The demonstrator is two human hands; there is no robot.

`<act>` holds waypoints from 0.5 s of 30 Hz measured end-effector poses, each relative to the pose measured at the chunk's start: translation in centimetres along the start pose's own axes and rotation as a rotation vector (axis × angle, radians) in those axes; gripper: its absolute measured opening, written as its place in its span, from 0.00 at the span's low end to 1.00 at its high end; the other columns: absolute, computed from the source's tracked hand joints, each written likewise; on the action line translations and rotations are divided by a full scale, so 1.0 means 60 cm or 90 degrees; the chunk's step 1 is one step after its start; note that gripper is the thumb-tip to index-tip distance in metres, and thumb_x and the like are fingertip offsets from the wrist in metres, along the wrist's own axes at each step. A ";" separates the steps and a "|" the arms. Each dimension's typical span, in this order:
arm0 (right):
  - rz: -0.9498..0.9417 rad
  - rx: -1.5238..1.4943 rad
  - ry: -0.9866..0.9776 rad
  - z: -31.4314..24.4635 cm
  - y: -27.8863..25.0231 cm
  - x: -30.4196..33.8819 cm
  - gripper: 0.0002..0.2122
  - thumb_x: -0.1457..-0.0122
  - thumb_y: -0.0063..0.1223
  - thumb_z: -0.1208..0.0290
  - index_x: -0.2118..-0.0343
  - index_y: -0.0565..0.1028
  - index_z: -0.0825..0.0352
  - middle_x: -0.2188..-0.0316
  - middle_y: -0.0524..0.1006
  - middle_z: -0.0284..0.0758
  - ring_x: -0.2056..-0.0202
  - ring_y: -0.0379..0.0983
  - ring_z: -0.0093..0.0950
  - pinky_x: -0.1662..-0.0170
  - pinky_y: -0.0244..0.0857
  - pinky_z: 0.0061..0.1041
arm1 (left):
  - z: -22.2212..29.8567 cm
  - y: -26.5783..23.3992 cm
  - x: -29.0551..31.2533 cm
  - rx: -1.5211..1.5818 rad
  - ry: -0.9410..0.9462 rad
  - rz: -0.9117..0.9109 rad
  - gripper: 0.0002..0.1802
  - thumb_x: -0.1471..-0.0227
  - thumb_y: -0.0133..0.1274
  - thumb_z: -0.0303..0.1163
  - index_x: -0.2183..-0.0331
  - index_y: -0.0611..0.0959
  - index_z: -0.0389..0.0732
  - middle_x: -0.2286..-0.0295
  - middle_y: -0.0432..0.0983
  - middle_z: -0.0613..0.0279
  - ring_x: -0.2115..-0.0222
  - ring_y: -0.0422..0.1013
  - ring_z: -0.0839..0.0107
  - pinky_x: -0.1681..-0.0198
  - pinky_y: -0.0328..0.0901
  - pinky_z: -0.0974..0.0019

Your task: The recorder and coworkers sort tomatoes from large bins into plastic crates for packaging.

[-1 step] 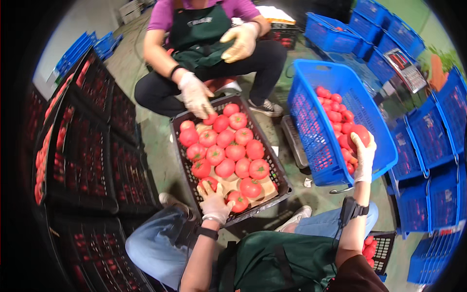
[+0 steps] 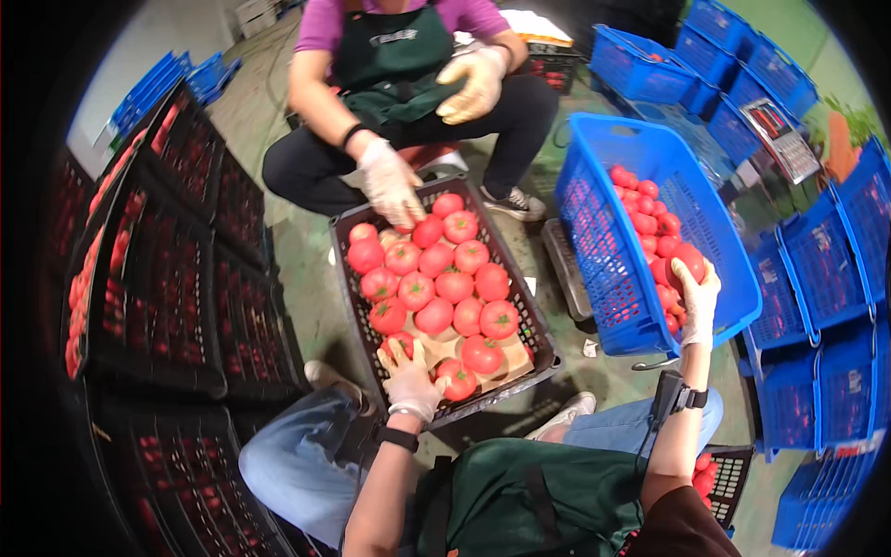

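Observation:
My left hand [image 2: 411,385] is gloved and reaches into the near left corner of a black crate [image 2: 545,360]. Its fingers are spread, the tips against a red tomato [image 2: 398,343], while its thumb lies beside another tomato [image 2: 457,380]. Rows of tomatoes cover much of the brown liner [image 2: 505,364] in that crate. To the right, my gloved right hand [image 2: 698,297] is closed around a large tomato [image 2: 687,262] inside a blue basket [image 2: 594,232]. Smaller-looking tomatoes [image 2: 642,223] are heaped under and beyond it. Part of the held tomato is hidden by my fingers.
Across the crate sits a co-worker, one gloved hand [image 2: 391,186] on a tomato at its far end. Stacked black crates [image 2: 181,311] of tomatoes rise at the left. Blue baskets [image 2: 826,232] line the right side, near a scale [image 2: 780,139]. Another black crate [image 2: 733,478] stands by my right knee.
The whole view has shifted slightly, so the crate and basket sit a little further right. The co-worker's gloved hand has moved slightly right. My hands keep their places on the tomatoes.

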State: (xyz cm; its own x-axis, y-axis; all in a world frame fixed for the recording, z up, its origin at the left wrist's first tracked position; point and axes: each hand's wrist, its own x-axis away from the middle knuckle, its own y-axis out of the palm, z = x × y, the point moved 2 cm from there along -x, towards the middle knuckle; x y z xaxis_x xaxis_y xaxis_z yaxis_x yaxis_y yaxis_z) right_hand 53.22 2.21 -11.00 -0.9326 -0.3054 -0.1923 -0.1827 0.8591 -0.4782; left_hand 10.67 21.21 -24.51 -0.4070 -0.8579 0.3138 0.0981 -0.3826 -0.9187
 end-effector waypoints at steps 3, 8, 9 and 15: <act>0.050 0.270 -0.150 0.062 0.015 0.022 0.22 0.51 0.63 0.68 0.52 0.74 0.69 0.48 0.70 0.48 0.44 0.65 0.42 0.41 0.58 0.36 | -0.027 0.004 -0.021 0.087 -0.046 0.074 0.56 0.60 0.65 0.52 0.35 0.56 0.47 0.36 0.39 0.36 0.39 0.51 0.36 0.47 0.65 0.46; -0.264 0.165 -0.450 -0.095 0.221 0.268 0.27 0.54 0.66 0.66 0.49 0.72 0.65 0.44 0.66 0.49 0.42 0.61 0.47 0.40 0.59 0.42 | -0.041 -0.009 -0.027 0.029 -0.163 0.042 0.52 0.59 0.64 0.54 0.38 0.61 0.46 0.48 0.64 0.44 0.60 0.75 0.51 0.57 0.71 0.54; -0.377 0.214 -0.361 -0.095 0.257 0.310 0.40 0.60 0.71 0.58 0.41 0.66 0.60 0.37 0.55 0.53 0.38 0.54 0.54 0.39 0.57 0.46 | -0.036 -0.009 -0.026 0.045 -0.157 0.053 0.51 0.59 0.64 0.53 0.38 0.61 0.46 0.50 0.65 0.45 0.60 0.75 0.52 0.57 0.71 0.54; -0.631 0.526 -0.322 -0.037 0.393 0.337 0.62 0.80 0.79 0.49 0.36 0.54 0.55 0.32 0.39 0.52 0.37 0.40 0.68 0.38 0.54 0.55 | 0.007 -0.008 -0.005 0.097 -0.184 0.045 0.51 0.59 0.64 0.50 0.37 0.59 0.48 0.53 0.65 0.47 0.57 0.72 0.53 0.54 0.70 0.55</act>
State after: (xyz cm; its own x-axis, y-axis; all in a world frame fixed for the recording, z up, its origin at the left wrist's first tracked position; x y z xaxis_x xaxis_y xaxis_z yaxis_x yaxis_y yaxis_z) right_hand 29.37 17.22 -24.28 -0.2773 -0.9054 0.3214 -0.2947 -0.2382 -0.9254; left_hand 11.10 21.50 -24.07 -0.1222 -0.9374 0.3261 0.2606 -0.3474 -0.9008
